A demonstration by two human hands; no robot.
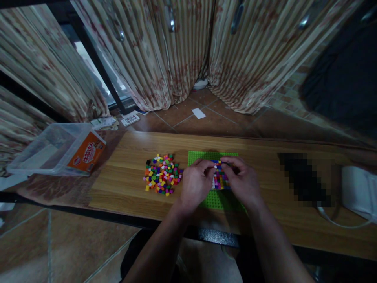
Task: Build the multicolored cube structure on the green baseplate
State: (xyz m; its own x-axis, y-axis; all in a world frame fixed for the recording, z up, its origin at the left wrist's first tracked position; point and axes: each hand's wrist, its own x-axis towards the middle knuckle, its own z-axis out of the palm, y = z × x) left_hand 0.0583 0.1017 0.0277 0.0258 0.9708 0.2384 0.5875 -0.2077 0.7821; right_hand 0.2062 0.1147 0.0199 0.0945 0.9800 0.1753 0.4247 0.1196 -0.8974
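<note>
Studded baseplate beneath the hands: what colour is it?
The baseplate is bright green, as the head view shows.

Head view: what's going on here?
A person has both bare hands over a green studded baseplate on a wooden table. The left hand and right hand are at opposite sides of a multicoloured brick patch; whether either grips a brick is too small to tell. Loose coloured cubes lie in a pile beyond the left hand, with a clear plastic bin farther left.
</note>
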